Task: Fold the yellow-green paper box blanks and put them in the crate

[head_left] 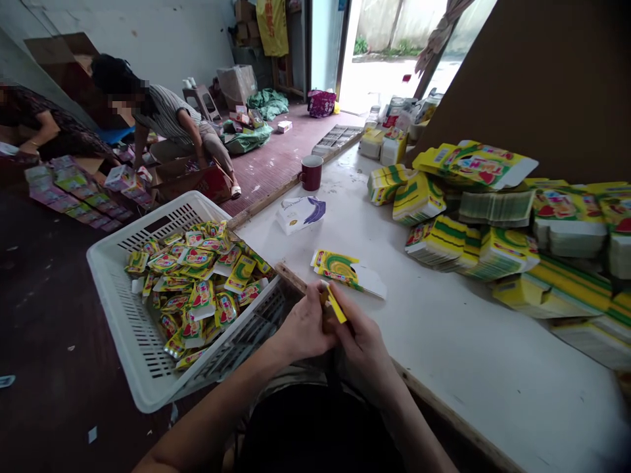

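Observation:
Both of my hands meet at the table's near edge around a small yellow carton [336, 306]. My right hand [362, 335] pinches the carton between thumb and fingers. My left hand [308, 328] is closed against the carton's other side, its fingertips partly hidden. Just beyond the hands, flat yellow cartons [340, 268] with a white flap lie on the table [424, 328]. To the left, a white plastic basket [121, 335] holds a heap of small yellow-green cartons [202, 299].
Stacks of flat yellow cartons [507, 249] fill the table's right side. A dark red mug [311, 174] and a white tissue box [300, 215] stand near its left edge. Two people [170, 115] work on the floor at left among boxes. A large brown cardboard sheet [537, 85] leans at right.

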The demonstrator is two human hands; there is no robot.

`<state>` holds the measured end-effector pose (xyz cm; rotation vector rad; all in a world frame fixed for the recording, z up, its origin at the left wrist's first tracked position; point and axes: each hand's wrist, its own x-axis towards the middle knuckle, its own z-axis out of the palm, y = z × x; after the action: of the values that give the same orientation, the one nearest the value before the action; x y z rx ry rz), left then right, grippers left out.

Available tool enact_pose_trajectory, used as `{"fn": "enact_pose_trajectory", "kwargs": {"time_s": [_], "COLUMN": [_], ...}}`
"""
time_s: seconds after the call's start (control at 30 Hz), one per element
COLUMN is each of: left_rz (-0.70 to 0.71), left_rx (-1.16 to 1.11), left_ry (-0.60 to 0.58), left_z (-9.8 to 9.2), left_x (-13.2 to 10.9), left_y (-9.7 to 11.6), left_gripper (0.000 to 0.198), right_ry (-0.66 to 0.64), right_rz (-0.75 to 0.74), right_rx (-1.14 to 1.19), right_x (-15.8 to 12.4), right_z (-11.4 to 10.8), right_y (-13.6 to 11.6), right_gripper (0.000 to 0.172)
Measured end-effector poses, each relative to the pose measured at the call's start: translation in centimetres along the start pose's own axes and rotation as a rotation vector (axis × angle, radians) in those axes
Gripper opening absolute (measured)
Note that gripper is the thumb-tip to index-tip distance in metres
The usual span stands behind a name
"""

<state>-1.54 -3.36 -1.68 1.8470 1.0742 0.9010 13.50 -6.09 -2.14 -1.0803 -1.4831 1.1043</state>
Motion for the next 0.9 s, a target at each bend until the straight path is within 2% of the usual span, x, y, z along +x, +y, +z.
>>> {"fn": "enact_pose_trajectory", "kwargs": {"time_s": [0.07, 0.17, 0.27, 0.33, 0.47, 0.53, 0.6, 0.67, 0.73, 0.8, 0.87, 0.9], "left_rz": [0.012, -0.011, -0.047, -0.064, -0.064, -0.069, -0.096, -0.142, -0.190, -0.199, -0.197, -0.217], "left_rx": [0.060, 0.188, 0.257, 0.267, 0.163, 0.090, 0.040, -0.046, -0.299, -0.603, -0.840, -0.906], "left_ry": [0.072, 0.103, 0.068, 0.046, 0.039, 0.074, 0.124, 0.153, 0.246, 0.446, 0.684, 0.742], "left_z": [0.3, 0.1, -1.0, -1.7, -2.4, -2.4, -2.3, -2.2, -2.4, -2.7, -3.1, -3.2], "left_x": [-0.2, -0.3, -0.2, -0.2, -0.1, -0.1, 0.0, 0.1, 0.3, 0.6, 0.9, 1.1], "left_y": [-0.3, -0.4, 0.1, 0.4, 0.7, 0.7, 0.7, 0.6, 0.4, -0.1, -0.9, -1.2], "left_gripper": [0.070, 0.064, 0.053, 0.052, 0.053, 0.054, 0.056, 0.056, 0.053, 0.049, 0.054, 0.057], "right_ry": [0.074, 0.158, 0.024, -0.081, -0.230, -0.201, -0.099, -0.021, 0.015, 0.087, 0.190, 0.223], "right_rz": [-0.070, -0.117, -0.141, -0.115, -0.070, -0.037, -0.003, 0.021, 0.034, 0.041, 0.049, 0.058], "right_rx": [-0.107, -0.223, -0.341, -0.377, -0.388, -0.363, -0.283, -0.113, 0.031, -0.078, -0.363, -0.488], "right_x": [0.1, 0.3, 0.3, 0.4, 0.7, 0.9, 1.1, 1.3, 1.9, 2.8, 4.0, 4.6], "right_z": [-0.3, -1.0, -2.2, -3.3, -5.0, -4.8, -3.9, -2.8, -2.2, -2.3, -2.9, -3.2], "right_y": [0.1, 0.3, 0.3, 0.0, -1.0, -1.3, -1.1, -0.6, 0.2, 1.2, 2.1, 2.6], "right_gripper": [0.048, 0.052, 0.050, 0.043, 0.030, 0.023, 0.018, 0.032, 0.061, 0.075, 0.065, 0.056]}}
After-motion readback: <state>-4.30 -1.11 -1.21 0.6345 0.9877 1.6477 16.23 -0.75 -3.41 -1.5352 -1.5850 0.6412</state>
